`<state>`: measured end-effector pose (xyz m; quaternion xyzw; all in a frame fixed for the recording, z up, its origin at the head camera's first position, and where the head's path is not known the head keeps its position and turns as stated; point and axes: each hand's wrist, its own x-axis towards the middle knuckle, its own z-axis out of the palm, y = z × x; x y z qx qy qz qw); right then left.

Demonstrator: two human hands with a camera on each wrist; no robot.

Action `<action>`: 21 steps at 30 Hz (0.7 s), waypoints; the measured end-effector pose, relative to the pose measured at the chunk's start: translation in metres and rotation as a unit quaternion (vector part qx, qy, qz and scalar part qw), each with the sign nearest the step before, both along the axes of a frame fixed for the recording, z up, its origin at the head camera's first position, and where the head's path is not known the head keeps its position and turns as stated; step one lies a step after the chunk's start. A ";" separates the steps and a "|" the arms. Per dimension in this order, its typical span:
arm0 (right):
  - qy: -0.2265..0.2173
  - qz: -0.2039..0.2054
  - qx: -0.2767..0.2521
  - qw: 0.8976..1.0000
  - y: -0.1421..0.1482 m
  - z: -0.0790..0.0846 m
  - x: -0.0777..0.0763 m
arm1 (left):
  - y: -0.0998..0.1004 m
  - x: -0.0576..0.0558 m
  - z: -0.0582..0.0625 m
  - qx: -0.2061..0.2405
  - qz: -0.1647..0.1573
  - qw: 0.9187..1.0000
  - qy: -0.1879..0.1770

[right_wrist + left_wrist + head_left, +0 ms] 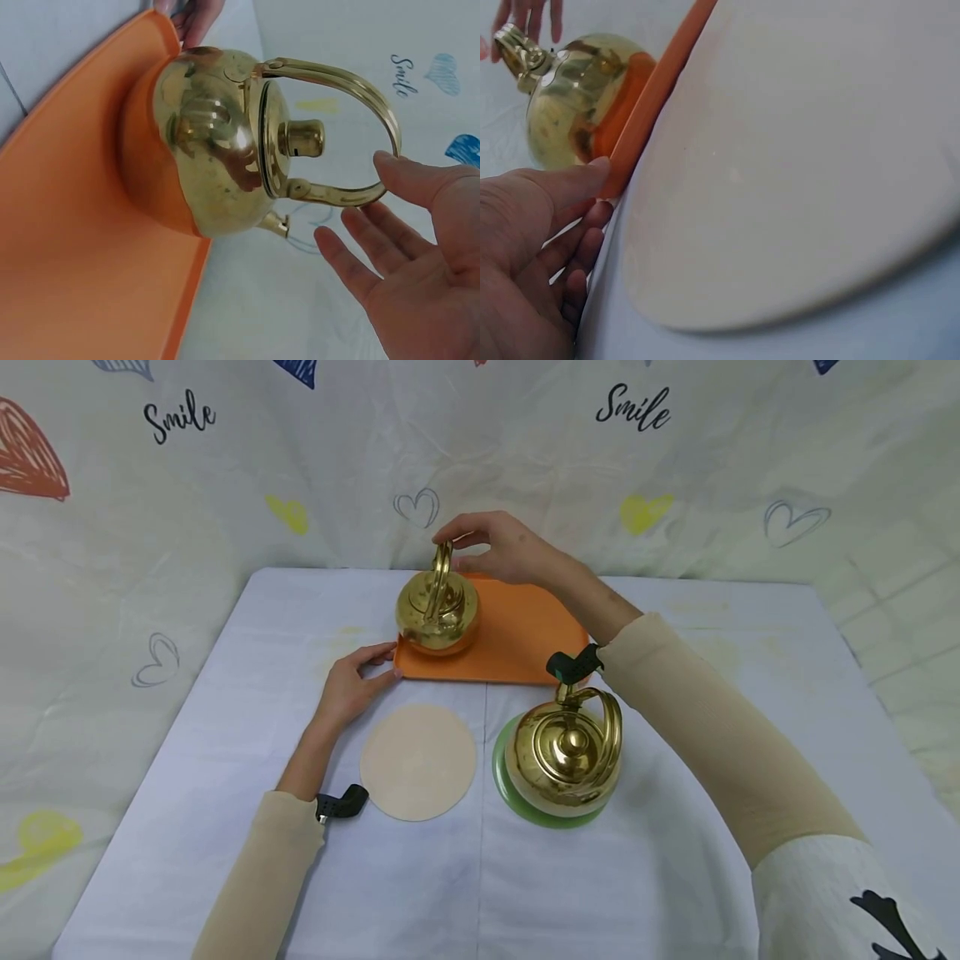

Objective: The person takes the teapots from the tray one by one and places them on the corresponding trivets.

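A gold kettle (437, 608) stands upright at the left end of an orange tray (525, 635). My right hand (502, 547) is at the top of its handle (345, 75); thumb and index finger pinch it while the other fingers spread loosely. My left hand (351, 683) holds the tray's near left corner, its thumb (581, 180) on the rim and its fingers bent below. Nearer me, a second gold kettle (566, 752) sits on a green round mat (504, 777). Left of that lies a bare beige round mat (418, 762).
A white cloth (420, 893) covers the table. Behind it hangs a printed backdrop (510, 460) with hearts and the word "Smile". My right forearm (690, 718) passes close over the spout of the nearer kettle.
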<state>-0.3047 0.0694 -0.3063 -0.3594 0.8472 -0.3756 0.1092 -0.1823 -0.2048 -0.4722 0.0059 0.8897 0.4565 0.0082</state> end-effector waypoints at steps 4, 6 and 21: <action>0.001 -0.002 0.004 1.000 -0.001 -0.001 -0.002 | 0.001 -0.001 0.000 -0.001 0.001 1.000 -0.001; 0.005 -0.003 0.007 1.000 -0.002 -0.002 -0.002 | 0.001 -0.001 0.001 -0.002 0.002 1.000 -0.001; 0.014 -0.018 0.015 1.000 -0.006 -0.004 -0.002 | 0.001 -0.002 -0.001 -0.011 0.006 1.000 0.001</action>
